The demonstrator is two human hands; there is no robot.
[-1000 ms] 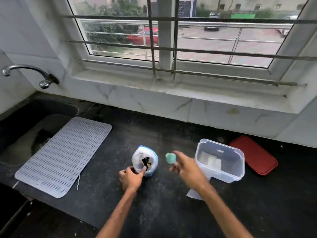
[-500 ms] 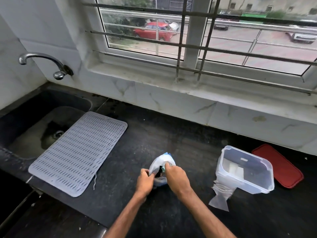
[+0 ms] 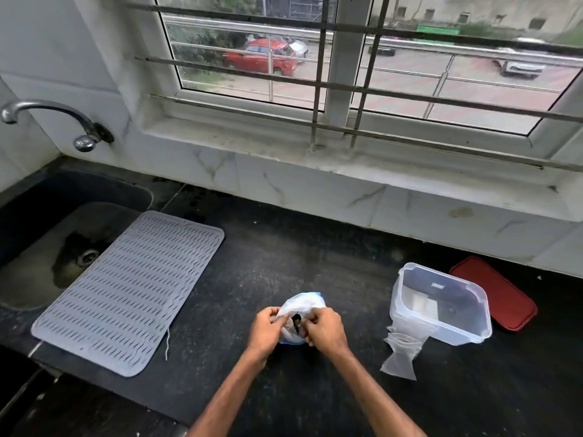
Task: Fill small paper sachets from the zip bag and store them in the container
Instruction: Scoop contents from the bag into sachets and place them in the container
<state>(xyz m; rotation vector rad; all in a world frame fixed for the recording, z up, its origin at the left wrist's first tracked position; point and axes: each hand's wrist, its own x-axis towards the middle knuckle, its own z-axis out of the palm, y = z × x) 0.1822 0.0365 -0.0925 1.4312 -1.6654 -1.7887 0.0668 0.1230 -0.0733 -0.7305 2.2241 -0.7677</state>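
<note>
Left hand [image 3: 266, 326] is pinching the rim of the zip bag [image 3: 303, 305], which is standing on the counter [image 3: 284, 263]. Right hand [image 3: 323, 329] is pinching at its mouth. Probably the filling step. Next move is calling for a carry right to the open container [image 3: 448, 329].

The counter [image 3: 284, 263] carries one zip bag [image 3: 303, 305], one clear container [image 3: 441, 324], one red lid [image 3: 497, 294] and one grey mat [image 3: 126, 288]. There is one tap [image 3: 47, 113] and one sink [image 3: 79, 192]. Two hands show: left hand [image 3: 266, 329], right hand [image 3: 324, 331]. The translucent sachets [image 3: 402, 353] by the container cannot be counted.
</note>
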